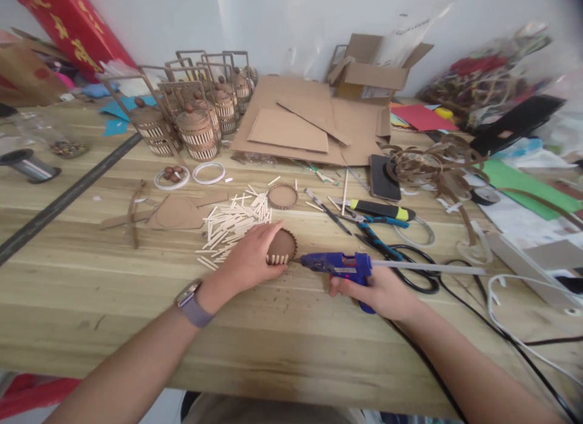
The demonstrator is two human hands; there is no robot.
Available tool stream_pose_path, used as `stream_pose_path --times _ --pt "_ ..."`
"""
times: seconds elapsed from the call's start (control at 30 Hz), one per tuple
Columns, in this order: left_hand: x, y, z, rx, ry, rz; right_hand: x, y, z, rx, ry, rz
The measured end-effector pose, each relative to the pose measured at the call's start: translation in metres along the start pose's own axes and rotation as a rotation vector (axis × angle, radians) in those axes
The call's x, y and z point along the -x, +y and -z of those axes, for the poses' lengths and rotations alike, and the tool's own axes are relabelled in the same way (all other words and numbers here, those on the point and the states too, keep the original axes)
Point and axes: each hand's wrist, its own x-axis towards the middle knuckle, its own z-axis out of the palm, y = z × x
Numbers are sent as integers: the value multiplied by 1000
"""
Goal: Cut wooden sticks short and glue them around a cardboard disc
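My left hand (248,258) grips a round cardboard disc (283,245) with a ridged brown rim, its fingers and thumb around the left side. Several short pale sticks stand in a row along the disc's near edge. In my right hand (380,290) is a blue glue gun (334,263) with a long white glue stick out of its back; its nozzle points left, at the disc's right edge. Loose pale sticks (223,232) lie in a pile beyond my left hand. Another ridged disc (283,196) rests flat behind the held one.
Small lidded baskets with handles (198,132) stand at the back left. Cardboard sheets (291,129) and an open box (373,78) are behind. Scissors (410,266), a yellow-black cutter (382,209), a phone (385,178) and cables lie on the right.
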Motion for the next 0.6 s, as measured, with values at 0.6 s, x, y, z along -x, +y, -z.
stream_pose_path --times 0.6 --pt "0 0 -2 10 22 -17 -1 -10 -4 146 11 32"
